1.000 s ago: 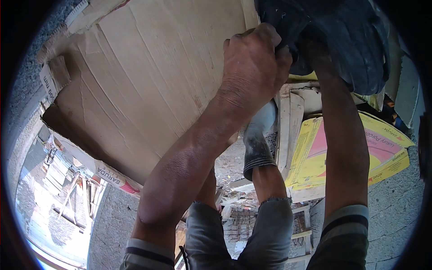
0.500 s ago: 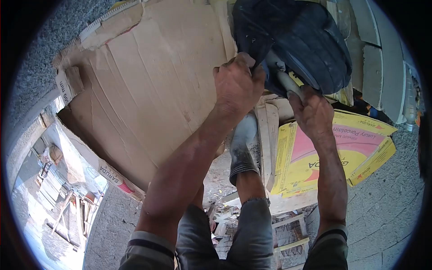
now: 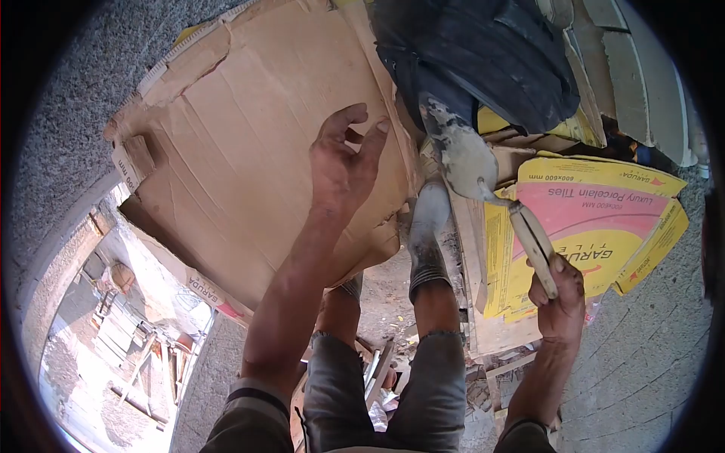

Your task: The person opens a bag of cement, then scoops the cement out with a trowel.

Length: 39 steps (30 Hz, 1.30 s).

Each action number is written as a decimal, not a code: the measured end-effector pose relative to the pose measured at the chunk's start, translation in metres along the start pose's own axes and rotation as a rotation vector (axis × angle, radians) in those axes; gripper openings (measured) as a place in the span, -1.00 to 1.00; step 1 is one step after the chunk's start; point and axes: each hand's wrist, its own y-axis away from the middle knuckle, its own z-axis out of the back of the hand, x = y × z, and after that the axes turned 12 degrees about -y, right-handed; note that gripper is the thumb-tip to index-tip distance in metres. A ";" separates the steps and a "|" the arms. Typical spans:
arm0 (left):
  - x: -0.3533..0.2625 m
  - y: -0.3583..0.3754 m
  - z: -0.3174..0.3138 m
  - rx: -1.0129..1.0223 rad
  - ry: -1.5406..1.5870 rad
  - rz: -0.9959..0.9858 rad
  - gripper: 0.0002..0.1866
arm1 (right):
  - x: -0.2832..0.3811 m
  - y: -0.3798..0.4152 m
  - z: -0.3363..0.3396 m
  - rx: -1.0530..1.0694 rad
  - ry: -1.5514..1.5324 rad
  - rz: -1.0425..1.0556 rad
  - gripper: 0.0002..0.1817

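My right hand point(image 3: 560, 291) is wrapped round the wooden handle of a trowel point(image 3: 464, 158), whose cement-crusted blade points up and left, just below a dark bag point(image 3: 483, 57). Nothing is in my left hand point(image 3: 343, 162); its fingers are apart and curved over a large brown cardboard sheet point(image 3: 234, 151). Under the trowel handle lies a yellow and pink tile carton point(image 3: 589, 219).
My legs and dusty boots point(image 3: 428, 234) are below, with rubble and wood pieces between them. Leaning boards point(image 3: 634, 90) stand at the upper right. Rough concrete point(image 3: 642, 362) is at the lower right. A bright area with wooden pieces point(image 3: 143, 362) shows at the lower left.
The trowel has come out of the bag, and my right hand has moved down and right with it. My left hand has let go of the bag and moved left.
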 end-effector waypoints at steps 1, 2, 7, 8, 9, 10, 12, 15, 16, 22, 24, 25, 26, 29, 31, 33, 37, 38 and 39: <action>0.013 0.011 0.018 -0.094 -0.076 -0.031 -0.57 | -0.017 0.016 0.021 -0.035 0.131 0.046 -0.65; 0.032 0.025 0.039 -0.260 -0.233 -0.072 -0.53 | -0.029 0.031 0.030 -0.056 0.229 0.038 -0.57; 0.114 0.104 0.145 -0.723 -0.964 0.118 -0.41 | -0.106 0.028 0.067 -0.028 0.491 -0.060 -0.56; 0.130 0.117 0.156 -0.755 -1.010 0.216 -0.41 | -0.132 0.011 0.076 -0.002 0.570 0.013 -0.60; 0.141 0.127 0.162 -0.786 -1.058 0.313 -0.41 | -0.156 -0.007 0.083 0.025 0.646 0.085 -0.64; 0.141 0.133 0.163 -0.785 -1.058 0.305 -0.41 | -0.166 -0.023 0.082 0.042 0.806 0.106 -0.67; 0.139 0.135 0.163 -0.652 -1.076 0.240 -0.47 | -0.176 -0.052 0.075 0.055 0.953 0.132 -0.70; 0.127 0.101 0.129 -0.465 -0.798 -0.059 -0.70 | -0.181 -0.074 0.050 -0.028 1.699 0.411 -0.73; 0.119 0.082 0.106 -0.414 -0.598 -0.053 -0.75 | -0.168 -0.081 0.027 -0.084 1.612 0.645 -0.77; 0.022 -0.070 -0.021 -0.311 -0.597 -0.669 -0.63 | -0.082 -0.162 -0.144 -0.126 1.272 1.324 -0.86; 0.005 -0.101 -0.038 -0.346 -0.657 -0.770 -0.64 | -0.062 -0.195 -0.184 -0.136 1.343 1.409 -0.85; 0.002 -0.116 -0.039 -0.230 -0.848 -0.765 -0.69 | -0.057 -0.207 -0.196 -0.144 1.383 1.352 -0.86; -0.001 -0.126 -0.040 -0.107 -1.032 -0.755 -0.73 | -0.053 -0.213 -0.202 -0.155 1.429 1.286 -0.86; -0.004 -0.126 -0.023 -0.189 -0.628 -0.953 -0.85 | -0.046 -0.207 -0.203 -0.218 1.420 1.305 -0.89; -0.011 -0.104 -0.011 -0.050 -0.546 -0.906 -0.90 | -0.049 -0.205 -0.195 -0.169 1.274 1.292 -0.92; -0.019 -0.087 -0.004 0.007 -0.549 -0.927 -0.89 | -0.048 -0.207 -0.182 -0.094 1.183 1.330 -0.91; -0.019 -0.086 -0.008 0.160 -0.141 -0.654 -0.76 | -0.050 -0.199 -0.163 -0.066 0.793 1.476 -0.86; -0.033 -0.080 -0.014 0.181 -0.067 -0.351 -0.70 | -0.050 -0.195 -0.157 -0.057 0.778 1.484 -0.86; -0.044 -0.075 -0.022 0.195 0.012 -0.049 -0.65 | -0.050 -0.191 -0.149 -0.106 0.780 1.397 -0.84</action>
